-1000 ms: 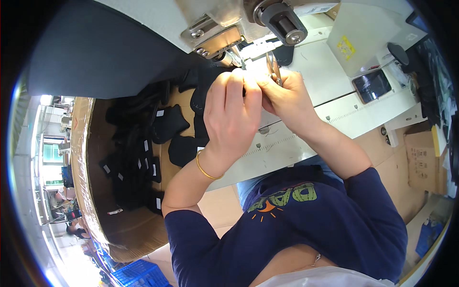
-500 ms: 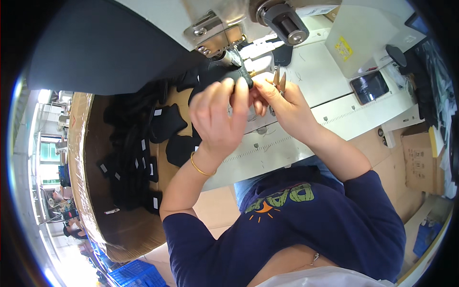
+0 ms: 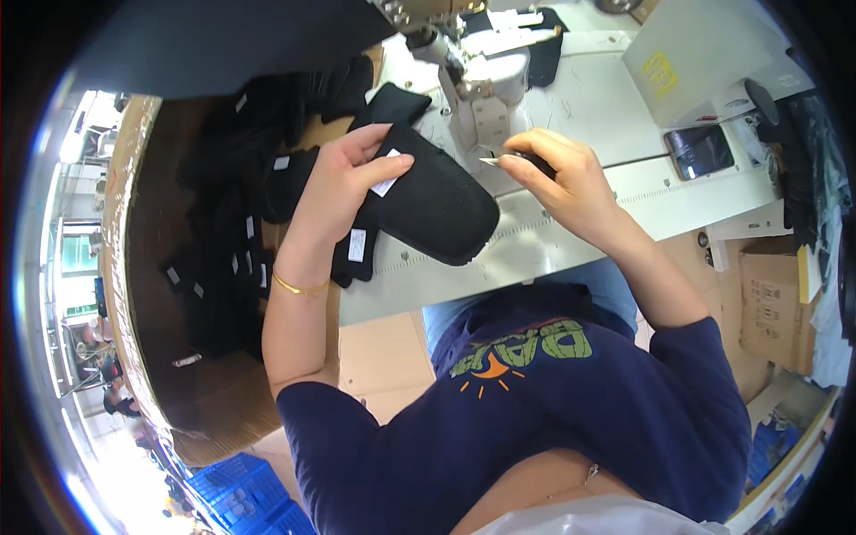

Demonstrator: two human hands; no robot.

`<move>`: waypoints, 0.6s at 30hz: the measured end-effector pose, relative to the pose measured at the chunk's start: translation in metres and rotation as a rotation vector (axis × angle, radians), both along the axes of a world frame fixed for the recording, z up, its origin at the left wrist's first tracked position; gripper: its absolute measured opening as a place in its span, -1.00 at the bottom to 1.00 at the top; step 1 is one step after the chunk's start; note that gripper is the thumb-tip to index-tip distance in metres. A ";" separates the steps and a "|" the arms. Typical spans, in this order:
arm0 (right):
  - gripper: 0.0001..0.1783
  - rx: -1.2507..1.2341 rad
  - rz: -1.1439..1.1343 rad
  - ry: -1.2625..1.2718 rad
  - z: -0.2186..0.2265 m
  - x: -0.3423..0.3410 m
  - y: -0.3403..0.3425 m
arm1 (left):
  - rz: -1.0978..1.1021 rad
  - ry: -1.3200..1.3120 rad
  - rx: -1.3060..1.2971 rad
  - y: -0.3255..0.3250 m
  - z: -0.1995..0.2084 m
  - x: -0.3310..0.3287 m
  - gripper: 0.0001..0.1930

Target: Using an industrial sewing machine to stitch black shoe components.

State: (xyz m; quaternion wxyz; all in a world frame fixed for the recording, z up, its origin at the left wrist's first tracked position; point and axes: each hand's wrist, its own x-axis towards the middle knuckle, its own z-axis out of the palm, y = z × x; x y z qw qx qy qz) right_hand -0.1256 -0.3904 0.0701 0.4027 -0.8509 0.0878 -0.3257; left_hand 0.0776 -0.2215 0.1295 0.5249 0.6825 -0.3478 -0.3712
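Note:
My left hand [image 3: 337, 183] grips a black padded fabric piece [image 3: 437, 198] by its upper left end. The thumb lies beside a small white label [image 3: 387, 173] on the piece, whose rounded end points down to the right. My right hand [image 3: 566, 183], a short way to the right, is closed round small thread snips [image 3: 489, 161]. Their pointed tips face the fabric without touching it, while the fingers cover most of the handle. Beyond both hands stands the sewing machine's metal arm [image 3: 481, 111].
More labelled black pieces [image 3: 357, 245] lie beneath the held one and in a big cardboard box [image 3: 214, 419] on the left. A phone [image 3: 698, 152] rests on the white table [image 3: 615, 192] at the right. A blue crate [image 3: 241, 495] stands at lower left.
The fabric piece has come away from the machine toward me and to the left, now spread out in my left hand. The snips have turned from pointing up to pointing left.

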 end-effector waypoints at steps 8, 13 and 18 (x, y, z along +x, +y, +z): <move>-0.73 -0.142 0.190 -0.048 -0.011 0.015 0.002 | -0.266 0.154 0.078 -0.009 -0.010 -0.008 -0.62; -0.73 -0.145 0.163 -0.087 -0.008 0.001 0.004 | -0.187 0.039 0.047 -0.009 -0.013 -0.013 -0.61; -0.68 -0.538 0.205 -0.175 0.007 -0.013 0.030 | -0.195 0.485 0.059 -0.005 -0.013 -0.002 -0.59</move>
